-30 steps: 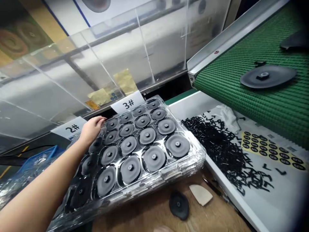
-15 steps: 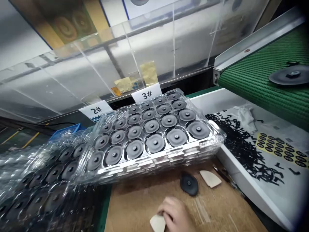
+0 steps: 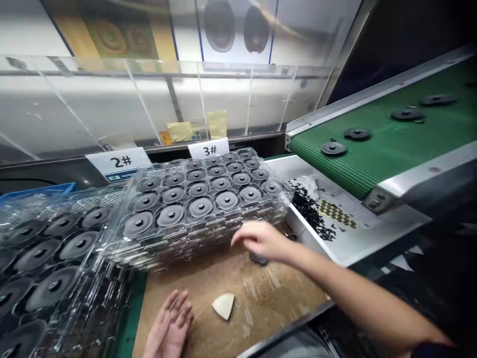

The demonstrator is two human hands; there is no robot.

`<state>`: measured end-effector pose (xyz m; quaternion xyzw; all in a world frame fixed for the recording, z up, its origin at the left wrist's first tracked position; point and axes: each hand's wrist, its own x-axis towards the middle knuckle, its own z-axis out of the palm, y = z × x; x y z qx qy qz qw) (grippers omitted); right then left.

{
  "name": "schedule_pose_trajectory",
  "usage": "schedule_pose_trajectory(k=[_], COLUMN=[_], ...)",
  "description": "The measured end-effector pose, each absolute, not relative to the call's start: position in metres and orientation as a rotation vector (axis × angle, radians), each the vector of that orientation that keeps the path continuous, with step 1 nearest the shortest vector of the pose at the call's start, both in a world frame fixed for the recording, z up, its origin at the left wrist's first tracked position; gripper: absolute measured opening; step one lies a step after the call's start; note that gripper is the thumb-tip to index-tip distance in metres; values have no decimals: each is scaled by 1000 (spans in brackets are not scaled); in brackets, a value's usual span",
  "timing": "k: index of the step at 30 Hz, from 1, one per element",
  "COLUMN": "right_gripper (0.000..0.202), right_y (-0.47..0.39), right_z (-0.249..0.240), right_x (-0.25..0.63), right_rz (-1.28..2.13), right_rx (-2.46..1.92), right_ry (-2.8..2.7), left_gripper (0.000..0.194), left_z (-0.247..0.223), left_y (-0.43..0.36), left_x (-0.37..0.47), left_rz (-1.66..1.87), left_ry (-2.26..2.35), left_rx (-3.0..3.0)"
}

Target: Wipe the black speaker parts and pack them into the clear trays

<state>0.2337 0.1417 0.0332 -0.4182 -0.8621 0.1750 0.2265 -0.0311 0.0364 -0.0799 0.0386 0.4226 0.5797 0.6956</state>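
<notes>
My left hand (image 3: 170,325) rests palm up near the bottom of the brown board (image 3: 201,283), fingers apart and slightly bent, with nothing in it. To its right lies a cream, rounded triangular piece (image 3: 223,306), touched by neither hand. My right hand (image 3: 261,241) reaches over the back of the board, fingers loosely bent downward; I see nothing between them. Just under it a dark oval disc (image 3: 258,258) shows in part, the rest covered by the hand.
Stacked clear trays (image 3: 201,223) of dark discs stand behind the board, with more trays (image 3: 55,258) at left. On the right, a white bin (image 3: 357,238) holds small black parts (image 3: 313,209) and a yellow label sheet (image 3: 337,214). Several discs lie on the green conveyor (image 3: 372,159).
My right hand has let go of the cream piece, now lying on the board, and moved towards the dark disc. My left hand has come into view. The camera view has shifted and levelled.
</notes>
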Motion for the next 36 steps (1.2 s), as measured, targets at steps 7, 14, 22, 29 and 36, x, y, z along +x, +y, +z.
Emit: schedule_pose_trajectory(k=[7, 14, 22, 29, 36], right_gripper=[24, 47, 58, 59, 63], right_y=[217, 239, 217, 103, 38], right_z=[145, 144, 171, 103, -22], right_x=[341, 426, 386, 280, 200], right_rz=[-263, -457, -469, 428, 737], right_rx=[-1716, -2250, -2083, -1197, -870], right_ry=[-2167, -1755, -1879, -2557, -2165], left_gripper=[38, 39, 34, 54, 72], left_z=[-95, -106, -103, -70, -60], left_y=[70, 66, 64, 29, 5], left_x=[-30, -32, -30, 37, 56], left_rz=[1337, 1298, 1263, 1143, 996], left_ry=[670, 632, 726, 703, 842], left_rx=[-164, -177, -122, 210, 398])
